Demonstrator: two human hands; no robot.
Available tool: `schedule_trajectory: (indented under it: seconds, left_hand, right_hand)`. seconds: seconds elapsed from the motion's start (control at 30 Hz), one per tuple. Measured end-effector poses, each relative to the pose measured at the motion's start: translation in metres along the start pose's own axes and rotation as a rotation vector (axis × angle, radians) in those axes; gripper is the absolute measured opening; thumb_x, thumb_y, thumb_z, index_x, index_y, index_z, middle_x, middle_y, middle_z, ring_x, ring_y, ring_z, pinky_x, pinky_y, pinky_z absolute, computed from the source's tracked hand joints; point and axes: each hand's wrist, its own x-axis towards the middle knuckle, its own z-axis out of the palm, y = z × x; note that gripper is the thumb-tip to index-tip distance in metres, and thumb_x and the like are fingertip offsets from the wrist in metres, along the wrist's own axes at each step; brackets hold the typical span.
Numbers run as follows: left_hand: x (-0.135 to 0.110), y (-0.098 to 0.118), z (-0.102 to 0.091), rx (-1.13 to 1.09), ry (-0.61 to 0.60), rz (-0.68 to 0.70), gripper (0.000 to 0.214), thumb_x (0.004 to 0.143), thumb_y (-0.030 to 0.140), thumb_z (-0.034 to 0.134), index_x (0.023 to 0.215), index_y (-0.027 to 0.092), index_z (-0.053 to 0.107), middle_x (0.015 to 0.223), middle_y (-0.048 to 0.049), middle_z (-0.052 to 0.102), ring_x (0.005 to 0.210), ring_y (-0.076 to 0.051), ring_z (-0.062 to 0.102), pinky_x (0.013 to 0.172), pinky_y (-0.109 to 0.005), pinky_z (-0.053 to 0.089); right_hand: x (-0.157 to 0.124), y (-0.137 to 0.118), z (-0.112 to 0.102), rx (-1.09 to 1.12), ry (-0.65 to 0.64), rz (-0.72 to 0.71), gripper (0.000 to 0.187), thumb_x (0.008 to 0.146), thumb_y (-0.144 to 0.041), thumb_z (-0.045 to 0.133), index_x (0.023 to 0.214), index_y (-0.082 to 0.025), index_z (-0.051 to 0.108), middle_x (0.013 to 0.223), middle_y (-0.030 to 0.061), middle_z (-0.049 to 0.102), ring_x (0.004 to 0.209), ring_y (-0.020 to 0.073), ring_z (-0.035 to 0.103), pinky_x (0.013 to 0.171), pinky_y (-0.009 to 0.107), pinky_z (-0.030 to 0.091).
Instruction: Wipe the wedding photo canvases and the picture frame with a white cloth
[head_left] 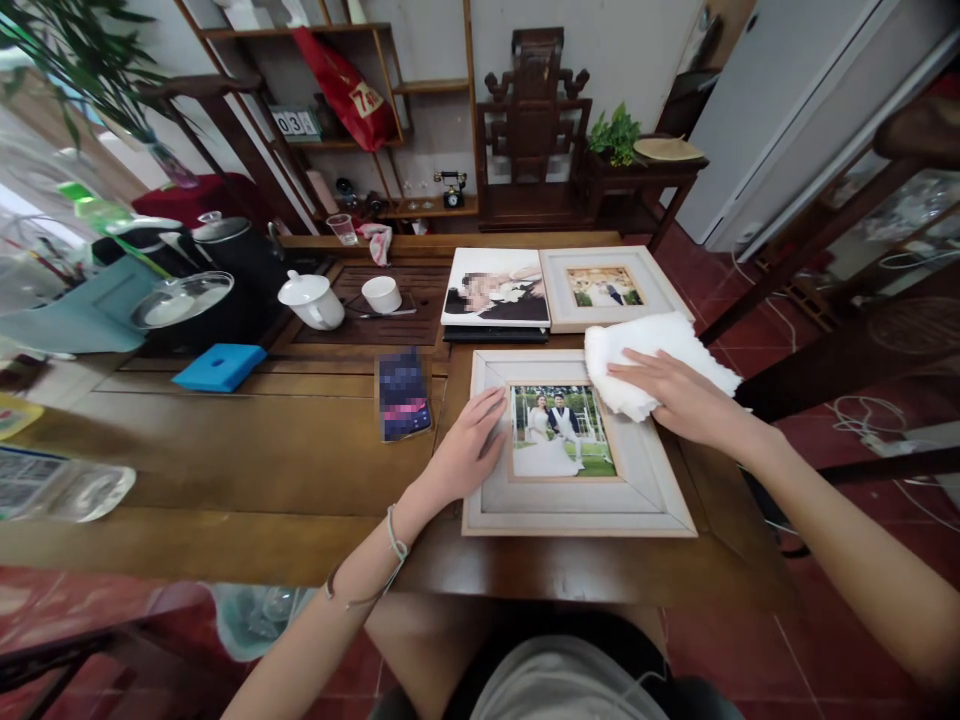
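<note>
A pale wooden picture frame (491, 505) with a photo of a couple in it lies face up on the table before me. My left hand (471, 445) rests on the left side of this frame, its fingers stretched over the border and nothing held in them. At the upper right corner, my right hand (664, 390) presses on a folded white towel (637, 345) and keeps hold of it. The towel covers that corner and reaches past the frame's right edge. Part of the border under it is hidden.
Behind lie another framed photo (559, 300) and a white-edged photo panel (491, 320). Left of me are a phone (405, 395), a blue block (220, 367), a lidded white cup (311, 300), a small white bowl (381, 294) and a black kettle (232, 250). The wooden table (300, 490) ends near my lap.
</note>
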Motion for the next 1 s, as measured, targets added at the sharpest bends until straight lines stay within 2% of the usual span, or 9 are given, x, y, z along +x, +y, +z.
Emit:
schedule_trajectory:
  seconds: [0.1, 0.23, 0.33, 0.43, 0.57, 0.7, 0.8, 0.9, 1.0]
  left_hand:
    - [0.000, 0.001, -0.001, 0.000, -0.010, -0.014, 0.046, 0.097, 0.021, 0.044, 0.143, 0.014, 0.044, 0.148, -0.0182, 0.046, 0.144, -0.030, 0.035, 0.118, -0.056, 0.031]
    - [0.000, 0.000, -0.002, 0.009, -0.025, -0.020, 0.046, 0.098, 0.021, 0.042, 0.144, 0.014, 0.043, 0.149, -0.0182, 0.045, 0.144, -0.029, 0.034, 0.118, -0.056, 0.031]
    - [0.000, 0.000, -0.003, 0.014, -0.030, -0.004, 0.047, 0.098, 0.021, 0.042, 0.145, 0.014, 0.042, 0.149, -0.0183, 0.044, 0.144, -0.029, 0.033, 0.118, -0.055, 0.031]
    - [0.001, 0.000, -0.003, 0.014, -0.026, 0.004, 0.048, 0.098, 0.021, 0.042, 0.146, 0.015, 0.041, 0.150, -0.0178, 0.044, 0.144, -0.029, 0.033, 0.118, -0.056, 0.031]
    - [0.001, 0.000, -0.003, 0.006, -0.022, 0.002, 0.049, 0.098, 0.021, 0.042, 0.146, 0.018, 0.040, 0.150, -0.0154, 0.045, 0.144, -0.029, 0.034, 0.117, -0.057, 0.032]
    - [0.001, 0.000, -0.003, 0.014, -0.035, -0.010, 0.048, 0.098, 0.022, 0.043, 0.146, 0.018, 0.042, 0.150, -0.0155, 0.044, 0.144, -0.029, 0.035, 0.117, -0.056, 0.031]
    - [0.001, 0.000, -0.004, 0.023, -0.039, -0.015, 0.048, 0.098, 0.023, 0.043, 0.145, 0.017, 0.042, 0.150, -0.0158, 0.044, 0.144, -0.029, 0.034, 0.117, -0.057, 0.031]
    - [0.001, -0.001, -0.004, 0.026, -0.040, -0.015, 0.048, 0.098, 0.023, 0.044, 0.145, 0.017, 0.043, 0.150, -0.0164, 0.044, 0.144, -0.029, 0.034, 0.117, -0.058, 0.031]
    - [0.001, -0.001, -0.003, 0.023, -0.034, -0.008, 0.047, 0.098, 0.022, 0.044, 0.144, 0.015, 0.043, 0.149, -0.0173, 0.045, 0.143, -0.029, 0.035, 0.117, -0.057, 0.032]
  right_hand:
    - [0.001, -0.014, 0.007, -0.081, 0.038, 0.059, 0.076, 0.068, 0.002, 0.041, 0.141, -0.016, 0.047, 0.144, 0.0074, 0.054, 0.143, 0.0258, 0.033, 0.115, 0.054, 0.031]
    - [-0.005, -0.068, 0.016, -0.174, 0.090, 0.152, 0.070, 0.068, -0.001, 0.045, 0.137, -0.010, 0.050, 0.142, 0.0140, 0.055, 0.140, 0.0319, 0.037, 0.115, 0.054, 0.030]
    - [-0.035, -0.109, 0.011, -0.084, 0.047, 0.121, 0.074, 0.062, -0.003, 0.048, 0.136, -0.009, 0.053, 0.139, 0.0149, 0.057, 0.137, 0.0332, 0.042, 0.113, 0.053, 0.036]
    - [-0.069, -0.131, 0.002, 0.102, -0.030, 0.041, 0.085, 0.054, -0.006, 0.048, 0.139, -0.019, 0.053, 0.141, 0.0065, 0.056, 0.135, 0.0280, 0.045, 0.112, 0.047, 0.040]
    - [-0.070, -0.111, 0.002, 0.204, -0.038, 0.038, 0.093, 0.053, -0.007, 0.047, 0.145, -0.023, 0.047, 0.148, 0.0016, 0.048, 0.139, 0.0244, 0.040, 0.116, 0.046, 0.036]
    - [-0.028, -0.061, 0.014, 0.144, 0.076, 0.083, 0.086, 0.061, -0.010, 0.048, 0.146, -0.019, 0.044, 0.152, 0.0076, 0.042, 0.145, 0.0288, 0.026, 0.117, 0.061, 0.019]
    - [0.006, -0.037, 0.017, 0.105, 0.157, 0.101, 0.079, 0.068, -0.011, 0.048, 0.146, -0.017, 0.042, 0.153, 0.0094, 0.040, 0.146, 0.0292, 0.022, 0.116, 0.063, 0.014]
    - [0.028, -0.034, 0.018, 0.039, 0.174, 0.146, 0.076, 0.071, -0.012, 0.050, 0.146, -0.015, 0.042, 0.153, 0.0120, 0.040, 0.146, 0.0331, 0.022, 0.116, 0.066, 0.011]
    - [0.031, -0.046, 0.020, -0.012, 0.136, 0.167, 0.075, 0.070, -0.011, 0.052, 0.145, -0.012, 0.044, 0.153, 0.0148, 0.039, 0.145, 0.0372, 0.024, 0.115, 0.065, 0.015]
